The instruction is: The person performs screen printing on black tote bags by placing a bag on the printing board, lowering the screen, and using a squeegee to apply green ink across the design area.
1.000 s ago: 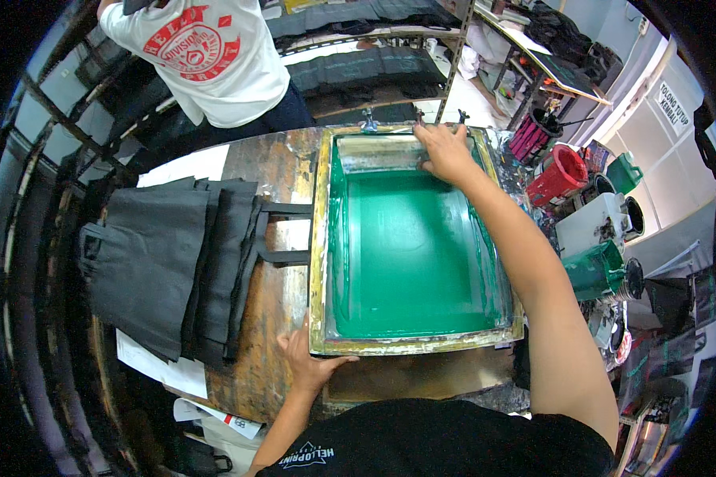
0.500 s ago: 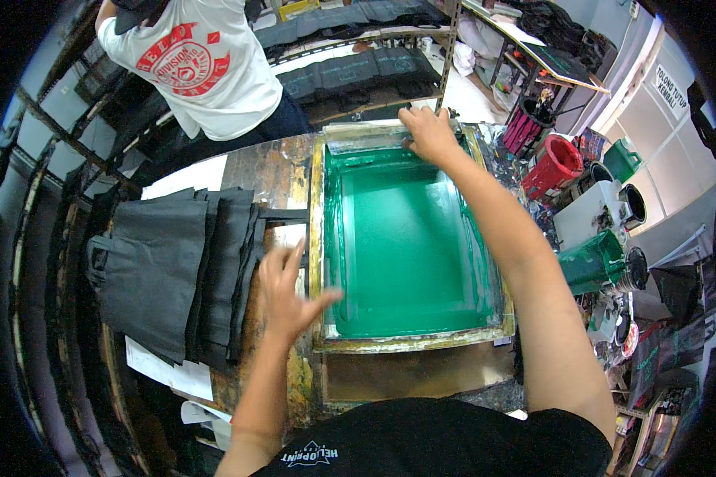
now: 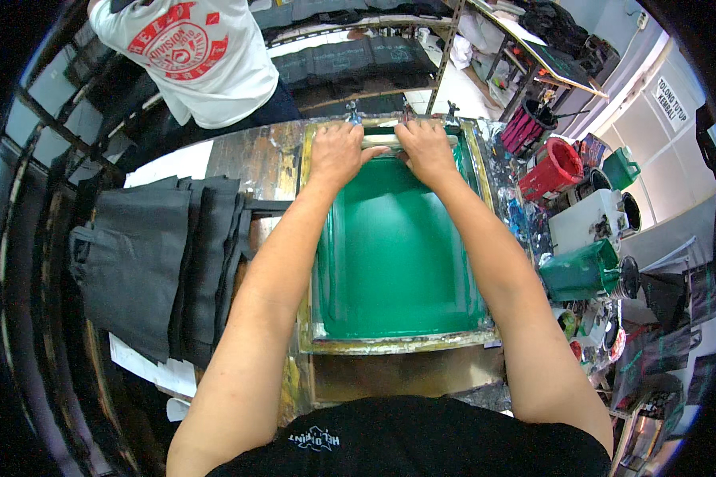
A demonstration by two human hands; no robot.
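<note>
A screen-printing frame [image 3: 406, 345] lies flat on the table before me, its mesh [image 3: 390, 254] coated with wet green ink. Across the frame's far end sits a pale-handled squeegee [image 3: 379, 141]. My left hand [image 3: 338, 157] is closed over its left part, thumb pointing inward. Further right, my right hand [image 3: 426, 153] grips the same handle with the fingers curled over the top. Both hands hide much of the squeegee, and its blade is hard to make out. Metal clamps [image 3: 352, 111] stand just beyond the frame.
Dark fabric bags [image 3: 139, 270] lie stacked left of the frame. On the right stand a red bucket [image 3: 550, 168], a green container [image 3: 581, 270] and a pink-black basket [image 3: 525, 131]. A person in a white shirt [image 3: 195, 60] stands at the far left, near loaded racks [image 3: 350, 63].
My left hand has moved from beside the frame's left edge up to the squeegee and closed on it. My right hand has shifted slightly nearer and now grips the handle.
</note>
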